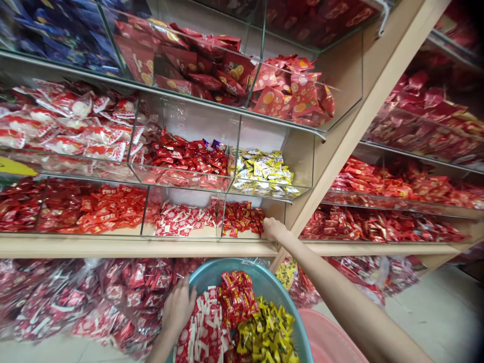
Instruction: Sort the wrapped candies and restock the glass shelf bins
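My right hand (274, 229) reaches into a bottom-shelf compartment at the right side of a pile of small red-wrapped candies (242, 218). Its fingers are curled, and whatever they may hold is hidden. Below the shelf stands a blue basin (291, 297). My left hand (178, 306) grips its left rim, fingers bent over the edge. Inside the basin lie red-and-white wrapped candies (204, 327) on the left, red-wrapped candies (237, 297) at the back and yellow-wrapped candies (266, 333) on the right.
Clear dividers split the shelves into compartments of wrapped sweets, including red-and-white candies (185, 219) and yellow-and-white ones (262, 166). A slanting wooden upright (321, 186) stands right of my hand. Plastic bags of sweets (128, 287) lie below. A pink basin (327, 335) sits beside the blue one.
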`<state>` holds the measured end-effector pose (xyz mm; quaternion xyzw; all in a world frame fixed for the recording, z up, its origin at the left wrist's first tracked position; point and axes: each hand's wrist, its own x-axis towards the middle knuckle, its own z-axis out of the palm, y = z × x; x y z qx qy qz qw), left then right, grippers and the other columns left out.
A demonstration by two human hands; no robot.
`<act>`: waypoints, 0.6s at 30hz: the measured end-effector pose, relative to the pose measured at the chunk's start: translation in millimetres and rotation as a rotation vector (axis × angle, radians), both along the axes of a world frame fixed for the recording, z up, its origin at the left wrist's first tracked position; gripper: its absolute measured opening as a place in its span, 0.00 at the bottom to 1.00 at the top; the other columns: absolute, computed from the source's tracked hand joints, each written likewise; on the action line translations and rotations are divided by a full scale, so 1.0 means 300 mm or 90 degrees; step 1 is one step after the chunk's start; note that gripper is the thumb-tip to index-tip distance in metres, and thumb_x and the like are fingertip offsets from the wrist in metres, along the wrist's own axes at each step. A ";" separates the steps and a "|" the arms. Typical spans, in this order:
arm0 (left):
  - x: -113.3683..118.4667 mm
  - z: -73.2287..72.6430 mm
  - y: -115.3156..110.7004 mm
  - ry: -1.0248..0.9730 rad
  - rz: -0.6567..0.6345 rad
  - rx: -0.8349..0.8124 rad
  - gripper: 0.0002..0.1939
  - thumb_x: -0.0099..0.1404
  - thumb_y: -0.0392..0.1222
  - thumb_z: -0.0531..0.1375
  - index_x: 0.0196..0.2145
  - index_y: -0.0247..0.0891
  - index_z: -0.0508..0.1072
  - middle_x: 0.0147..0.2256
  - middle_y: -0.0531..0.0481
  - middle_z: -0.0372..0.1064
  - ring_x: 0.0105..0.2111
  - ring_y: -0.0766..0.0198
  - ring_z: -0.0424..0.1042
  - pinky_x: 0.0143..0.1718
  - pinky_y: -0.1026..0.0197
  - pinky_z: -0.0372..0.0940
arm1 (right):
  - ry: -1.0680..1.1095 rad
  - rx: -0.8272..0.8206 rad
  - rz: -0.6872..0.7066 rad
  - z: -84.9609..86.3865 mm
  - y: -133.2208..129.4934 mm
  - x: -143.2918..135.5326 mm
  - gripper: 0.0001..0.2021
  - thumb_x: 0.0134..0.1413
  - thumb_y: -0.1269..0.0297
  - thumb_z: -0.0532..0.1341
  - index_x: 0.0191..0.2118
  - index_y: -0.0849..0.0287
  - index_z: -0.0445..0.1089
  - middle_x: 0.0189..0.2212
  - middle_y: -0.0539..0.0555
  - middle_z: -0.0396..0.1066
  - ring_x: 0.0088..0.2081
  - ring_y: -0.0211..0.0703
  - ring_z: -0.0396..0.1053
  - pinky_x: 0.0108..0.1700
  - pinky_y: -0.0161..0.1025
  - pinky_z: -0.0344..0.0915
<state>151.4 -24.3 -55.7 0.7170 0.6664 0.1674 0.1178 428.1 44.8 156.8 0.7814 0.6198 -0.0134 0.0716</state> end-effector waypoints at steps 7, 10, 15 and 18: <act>0.001 0.007 -0.003 0.014 -0.001 -0.016 0.24 0.66 0.44 0.41 0.55 0.30 0.59 0.50 0.37 0.65 0.44 0.57 0.70 0.40 0.59 0.64 | 0.019 0.026 -0.035 0.032 0.044 0.000 0.18 0.52 0.63 0.57 0.47 0.67 0.68 0.45 0.69 0.68 0.47 0.53 0.68 0.42 0.39 0.65; 0.002 0.017 -0.006 0.017 0.001 -0.022 0.24 0.66 0.43 0.41 0.55 0.29 0.59 0.50 0.37 0.65 0.45 0.57 0.70 0.42 0.59 0.63 | 0.024 0.000 -0.064 0.013 0.053 -0.010 0.24 0.44 0.57 0.63 0.47 0.67 0.69 0.45 0.69 0.69 0.47 0.56 0.68 0.42 0.43 0.66; 0.002 0.025 -0.007 0.016 0.000 -0.029 0.22 0.65 0.42 0.42 0.54 0.31 0.60 0.49 0.39 0.66 0.45 0.58 0.70 0.41 0.60 0.63 | 0.038 -0.086 -0.087 -0.037 0.074 -0.016 0.31 0.33 0.56 0.68 0.47 0.65 0.69 0.46 0.68 0.68 0.48 0.57 0.66 0.44 0.46 0.66; 0.003 0.026 -0.006 0.012 0.002 -0.038 0.22 0.65 0.42 0.43 0.54 0.32 0.60 0.49 0.39 0.67 0.43 0.58 0.71 0.40 0.60 0.63 | 0.052 -0.106 -0.079 -0.052 0.081 -0.007 0.30 0.33 0.57 0.68 0.46 0.65 0.69 0.45 0.65 0.69 0.47 0.54 0.68 0.43 0.44 0.66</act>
